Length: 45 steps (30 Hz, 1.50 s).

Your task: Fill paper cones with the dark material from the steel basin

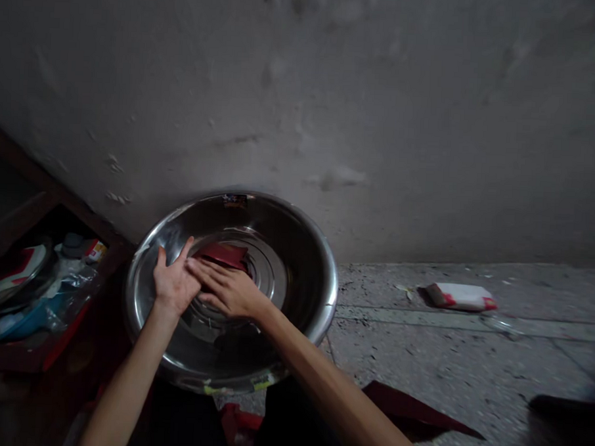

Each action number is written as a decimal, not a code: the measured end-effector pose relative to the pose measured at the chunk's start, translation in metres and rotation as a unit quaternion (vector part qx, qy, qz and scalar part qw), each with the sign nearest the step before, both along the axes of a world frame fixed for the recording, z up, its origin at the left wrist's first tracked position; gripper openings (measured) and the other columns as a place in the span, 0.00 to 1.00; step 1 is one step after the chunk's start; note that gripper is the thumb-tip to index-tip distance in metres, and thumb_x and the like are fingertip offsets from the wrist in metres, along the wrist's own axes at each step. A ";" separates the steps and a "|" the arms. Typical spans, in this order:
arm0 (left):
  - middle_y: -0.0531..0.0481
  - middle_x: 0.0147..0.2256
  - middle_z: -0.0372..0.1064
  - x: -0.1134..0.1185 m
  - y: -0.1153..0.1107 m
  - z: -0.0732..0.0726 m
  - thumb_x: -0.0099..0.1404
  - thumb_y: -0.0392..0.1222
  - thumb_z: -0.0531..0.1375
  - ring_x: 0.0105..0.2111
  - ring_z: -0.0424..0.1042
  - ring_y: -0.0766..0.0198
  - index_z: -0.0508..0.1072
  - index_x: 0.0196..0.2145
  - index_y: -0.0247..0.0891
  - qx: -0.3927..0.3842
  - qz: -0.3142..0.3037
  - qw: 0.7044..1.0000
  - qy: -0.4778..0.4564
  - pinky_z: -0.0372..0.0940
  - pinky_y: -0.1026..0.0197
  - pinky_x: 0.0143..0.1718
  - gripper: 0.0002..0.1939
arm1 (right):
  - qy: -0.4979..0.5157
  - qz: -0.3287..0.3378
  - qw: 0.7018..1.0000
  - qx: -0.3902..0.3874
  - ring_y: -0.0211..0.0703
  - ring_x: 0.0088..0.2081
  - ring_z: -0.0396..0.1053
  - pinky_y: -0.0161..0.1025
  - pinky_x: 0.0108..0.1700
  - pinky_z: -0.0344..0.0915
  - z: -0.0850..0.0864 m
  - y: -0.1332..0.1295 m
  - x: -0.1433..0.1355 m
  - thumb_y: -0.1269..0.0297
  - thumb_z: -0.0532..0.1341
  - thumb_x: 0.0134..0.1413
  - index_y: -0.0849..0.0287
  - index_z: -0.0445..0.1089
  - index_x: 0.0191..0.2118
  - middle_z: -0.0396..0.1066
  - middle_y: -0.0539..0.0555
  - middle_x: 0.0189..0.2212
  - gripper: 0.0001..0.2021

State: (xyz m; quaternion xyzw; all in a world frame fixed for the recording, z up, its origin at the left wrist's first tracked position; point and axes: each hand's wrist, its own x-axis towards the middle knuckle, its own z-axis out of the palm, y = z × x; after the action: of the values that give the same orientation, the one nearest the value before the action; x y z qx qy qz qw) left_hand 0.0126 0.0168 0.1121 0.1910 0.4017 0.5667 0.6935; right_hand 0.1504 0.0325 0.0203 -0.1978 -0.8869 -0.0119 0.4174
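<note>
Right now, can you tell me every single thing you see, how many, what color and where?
Basin: one, silver, before the person
Folded piece: one, dark red, inside the basin
Wall: one, grey, behind
Floor: one, grey, right
Packet: one, white and red, floor, right
Clear scrap: one, colorless, by the packet
Flat piece: one, dark red, lower right
Dark object: one, blackish, far right
Box: one, reddish, left; jumbled contents uncountable
Red thing: one, red, below the basin
Left hand: one, bare, over the basin
Right hand: one, bare, beside the left
</note>
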 end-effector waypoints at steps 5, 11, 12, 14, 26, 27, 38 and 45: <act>0.35 0.57 0.67 0.014 0.014 0.006 0.70 0.70 0.37 0.56 0.70 0.46 0.58 0.69 0.47 0.023 0.001 1.000 0.000 0.65 0.40 0.55 0.40 | 0.068 -0.042 0.997 0.000 0.50 0.69 0.56 0.50 0.68 0.60 0.002 -0.001 0.010 0.59 0.49 0.71 0.66 0.54 0.70 0.61 0.63 0.66 0.28; 0.35 0.61 0.62 0.013 0.033 0.015 0.68 0.72 0.39 0.59 0.66 0.46 0.60 0.68 0.47 0.041 0.009 0.999 0.011 0.63 0.41 0.58 0.41 | 0.036 -0.088 0.995 -0.014 0.51 0.68 0.58 0.52 0.68 0.59 0.002 0.009 0.007 0.55 0.50 0.71 0.63 0.57 0.69 0.65 0.62 0.63 0.27; 0.35 0.59 0.63 0.012 0.035 0.015 0.68 0.72 0.39 0.58 0.68 0.46 0.59 0.68 0.47 0.046 0.008 0.999 0.004 0.64 0.41 0.57 0.41 | 0.051 -0.129 0.990 -0.028 0.52 0.66 0.61 0.53 0.67 0.61 0.001 0.011 0.007 0.57 0.50 0.71 0.65 0.60 0.68 0.68 0.64 0.61 0.26; 0.35 0.59 0.63 0.011 0.039 0.015 0.68 0.71 0.39 0.58 0.68 0.46 0.59 0.67 0.47 0.045 0.003 0.999 0.000 0.64 0.39 0.56 0.40 | 0.075 -0.150 0.986 -0.024 0.54 0.66 0.62 0.54 0.66 0.62 0.000 0.010 0.006 0.58 0.50 0.71 0.67 0.61 0.67 0.68 0.66 0.60 0.26; 0.33 0.65 0.56 -0.006 0.051 0.016 0.68 0.73 0.37 0.60 0.66 0.44 0.52 0.70 0.46 0.044 -0.009 0.999 0.004 0.62 0.35 0.57 0.43 | 0.071 -0.186 0.980 -0.011 0.54 0.60 0.69 0.51 0.63 0.65 -0.005 0.013 -0.006 0.58 0.49 0.71 0.73 0.67 0.61 0.71 0.68 0.57 0.25; 0.33 0.66 0.53 -0.007 0.051 0.016 0.68 0.73 0.38 0.60 0.65 0.43 0.52 0.70 0.47 0.037 -0.015 0.999 0.004 0.62 0.35 0.57 0.43 | 0.066 -0.152 0.986 0.013 0.53 0.64 0.64 0.50 0.66 0.62 -0.003 0.011 -0.007 0.59 0.49 0.72 0.72 0.64 0.64 0.67 0.66 0.62 0.25; 0.31 0.65 0.54 -0.021 0.046 0.012 0.66 0.75 0.41 0.61 0.64 0.37 0.58 0.68 0.46 0.041 -0.062 0.996 -0.050 0.62 0.31 0.56 0.44 | 0.096 -0.202 0.974 0.020 0.53 0.63 0.66 0.51 0.66 0.61 -0.010 0.022 -0.021 0.63 0.54 0.69 0.66 0.68 0.62 0.71 0.63 0.58 0.21; 0.29 0.63 0.57 -0.029 0.046 0.008 0.65 0.76 0.41 0.62 0.62 0.31 0.53 0.70 0.47 0.053 -0.118 0.990 -0.060 0.61 0.24 0.53 0.45 | 0.247 -0.271 0.930 -0.016 0.55 0.72 0.47 0.60 0.69 0.52 -0.008 0.015 -0.011 0.66 0.56 0.66 0.57 0.66 0.61 0.59 0.60 0.67 0.19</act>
State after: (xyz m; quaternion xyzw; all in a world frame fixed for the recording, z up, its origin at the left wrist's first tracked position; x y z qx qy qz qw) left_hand -0.0161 0.0631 0.1203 0.2388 0.3033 0.5119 0.7674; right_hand 0.1398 0.0480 0.0128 -0.4337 -0.6687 -0.0614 0.6008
